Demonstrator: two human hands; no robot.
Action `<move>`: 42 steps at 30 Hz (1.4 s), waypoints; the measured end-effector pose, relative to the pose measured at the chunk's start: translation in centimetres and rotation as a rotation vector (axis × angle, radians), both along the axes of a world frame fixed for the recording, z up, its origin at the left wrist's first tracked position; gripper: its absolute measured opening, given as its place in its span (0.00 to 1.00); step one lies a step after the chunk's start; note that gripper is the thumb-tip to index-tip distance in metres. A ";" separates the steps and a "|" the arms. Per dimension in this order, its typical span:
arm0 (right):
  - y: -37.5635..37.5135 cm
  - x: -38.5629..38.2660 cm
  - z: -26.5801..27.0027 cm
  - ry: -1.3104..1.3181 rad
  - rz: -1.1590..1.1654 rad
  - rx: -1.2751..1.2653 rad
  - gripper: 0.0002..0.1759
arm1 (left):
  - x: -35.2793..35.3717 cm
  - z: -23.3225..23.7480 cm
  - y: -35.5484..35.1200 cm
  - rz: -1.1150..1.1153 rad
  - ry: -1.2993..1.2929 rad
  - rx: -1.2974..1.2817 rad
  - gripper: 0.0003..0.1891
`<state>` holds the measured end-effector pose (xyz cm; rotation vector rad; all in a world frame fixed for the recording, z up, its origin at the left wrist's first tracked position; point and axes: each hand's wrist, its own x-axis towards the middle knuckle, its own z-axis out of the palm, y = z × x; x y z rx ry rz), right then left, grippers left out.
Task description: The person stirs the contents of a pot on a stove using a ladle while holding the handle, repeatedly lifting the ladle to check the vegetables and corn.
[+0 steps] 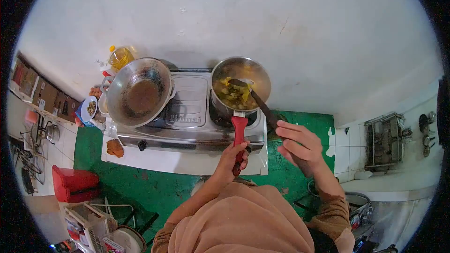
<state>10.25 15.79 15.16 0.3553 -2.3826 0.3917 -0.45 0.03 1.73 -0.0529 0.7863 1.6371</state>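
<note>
My left hand (231, 159) is wrapped round the red handle of a metal saucepan (217, 96), which sits on the right burner of the stove. Yellowish pieces of food (233, 96) lie in liquid inside the pan. A dark wooden spatula (262, 105) leans across the pan's right rim, its head among the food. On its handle is my right hand (302, 144), with the fingers rather straight over it; part of the grip is hidden. To the left, a large wok (143, 96) with a stained bottom rests tilted on the other burner.
The two-burner stove (187, 133) stands on a white-topped table against the wall. Left of the wok are a bottle of yellow oil (121, 57), eggs (95, 92) and a small white bowl (89, 108). A red bin (75, 183) stands on the green floor.
</note>
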 end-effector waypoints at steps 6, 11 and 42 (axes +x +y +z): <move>1.5 -1.3 -3.0 -0.184 0.080 0.044 0.17 | 0.0 0.2 -0.1 0.009 0.001 0.006 0.13; 2.5 -1.5 -4.8 -0.314 0.064 0.023 0.16 | 0.2 -0.1 0.1 0.025 0.033 -0.009 0.17; 2.5 -0.6 -2.3 -0.345 -0.053 -0.167 0.11 | 0.1 -0.1 0.0 0.013 0.007 -0.005 0.13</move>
